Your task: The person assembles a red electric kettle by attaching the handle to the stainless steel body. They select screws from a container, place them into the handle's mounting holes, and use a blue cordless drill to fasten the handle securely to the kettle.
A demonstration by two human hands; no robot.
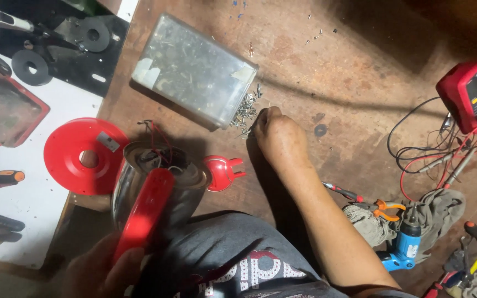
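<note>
The right hand (280,138) reaches across the worn brown floor (360,60), fingertips pinched together in a small pile of metal screws (245,115) spilled at the corner of a tipped clear plastic box (194,69). The left hand (103,273), blurred, clasps the red plastic handle (144,212) of a shiny steel kettle body (155,190), well apart from the screws.

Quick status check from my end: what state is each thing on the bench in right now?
Clear plastic box: tipped on its side, screws spilling out.
Screw pile: loose on the bench at the box mouth.
Right hand: fingers down at the screws.
Left hand: gripping the red handle.
Steel kettle body: opened, wires exposed.
Red disc: detached, lying flat.
Red multimeter: leads attached, tangled.
Blue drill: lying on rag, idle.
</note>
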